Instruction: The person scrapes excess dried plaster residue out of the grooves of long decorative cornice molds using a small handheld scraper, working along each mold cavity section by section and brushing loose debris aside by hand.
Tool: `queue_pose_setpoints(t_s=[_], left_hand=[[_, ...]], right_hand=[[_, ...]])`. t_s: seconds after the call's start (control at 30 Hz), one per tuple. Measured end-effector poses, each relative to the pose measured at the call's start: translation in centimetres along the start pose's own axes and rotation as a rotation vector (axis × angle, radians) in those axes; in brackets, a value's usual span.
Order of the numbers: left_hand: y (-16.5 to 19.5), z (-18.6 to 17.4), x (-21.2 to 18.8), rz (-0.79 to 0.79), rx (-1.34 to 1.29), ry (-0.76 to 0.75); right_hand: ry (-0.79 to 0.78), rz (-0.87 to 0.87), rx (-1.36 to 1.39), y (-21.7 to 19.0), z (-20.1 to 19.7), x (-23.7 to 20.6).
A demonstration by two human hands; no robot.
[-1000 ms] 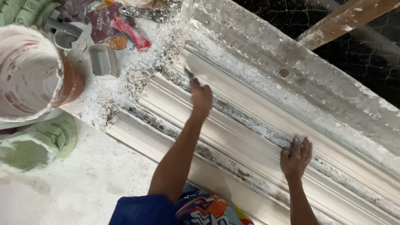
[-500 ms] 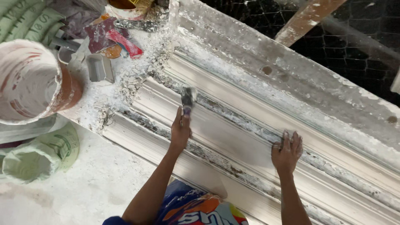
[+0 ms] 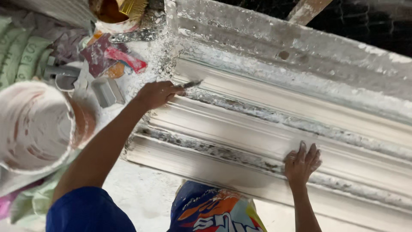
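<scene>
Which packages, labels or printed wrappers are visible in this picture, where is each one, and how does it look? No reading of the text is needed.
Crumpled wrapper: upper left, beyond the left hand, flat and creased, dark red, pink and orange, dusted white.
Green sacks: far left edge, stacked, pale green woven fabric with darker print.
Bucket: left, beside the left forearm, round, white smeared with red; no label shows.
No signs or screens.

Soft, even daylight fills the scene, bright on the white moulding (image 3: 274, 129) beside the left hand (image 3: 156, 93) and its grip, with only faint shadows in the grooves. The bucket (image 3: 34, 124) left of that grip is blurred and washed out. Beyond the moulding, the background is dark.
</scene>
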State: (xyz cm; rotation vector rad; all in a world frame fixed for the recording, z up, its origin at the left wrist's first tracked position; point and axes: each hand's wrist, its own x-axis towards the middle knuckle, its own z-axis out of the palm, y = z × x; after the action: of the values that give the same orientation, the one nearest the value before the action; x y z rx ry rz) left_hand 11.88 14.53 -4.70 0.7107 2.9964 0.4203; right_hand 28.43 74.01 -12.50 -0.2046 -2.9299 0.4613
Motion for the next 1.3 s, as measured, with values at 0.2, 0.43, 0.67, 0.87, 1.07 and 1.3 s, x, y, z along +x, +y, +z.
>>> queue_pose_setpoints(t_s=[0.2, 0.43, 0.67, 0.87, 1.07, 1.3], left_hand=[[-5.9, -0.1, 2.2, 0.09, 0.028, -0.245], [0.3, 2.5, 6.0, 0.256, -0.011, -0.23], [-4.0, -0.5, 4.9, 0.114, -0.151, -0.373], [14.5, 11.0, 12.4, 0.302, -0.198, -0.334], [10.0, 5.2, 11.5, 0.368, 0.046, -0.407], [8.4, 2.7, 9.6, 0.294, 0.012, -0.286]], right_hand=[[0.066, 0.041, 0.023, -4.1, 0.5, -4.5], [0.053, 0.151, -0.02, -6.2, -0.3, -4.5], [0.063, 0.156, -0.073, -6.5, -0.7, -4.6], [0.105, 0.073, -0.059, -6.4, -1.5, -5.0], [0.077, 0.049, -0.076, -5.4, -2.2, -5.0], [0.044, 0.142, -0.072, -5.3, -1.4, -5.5]])
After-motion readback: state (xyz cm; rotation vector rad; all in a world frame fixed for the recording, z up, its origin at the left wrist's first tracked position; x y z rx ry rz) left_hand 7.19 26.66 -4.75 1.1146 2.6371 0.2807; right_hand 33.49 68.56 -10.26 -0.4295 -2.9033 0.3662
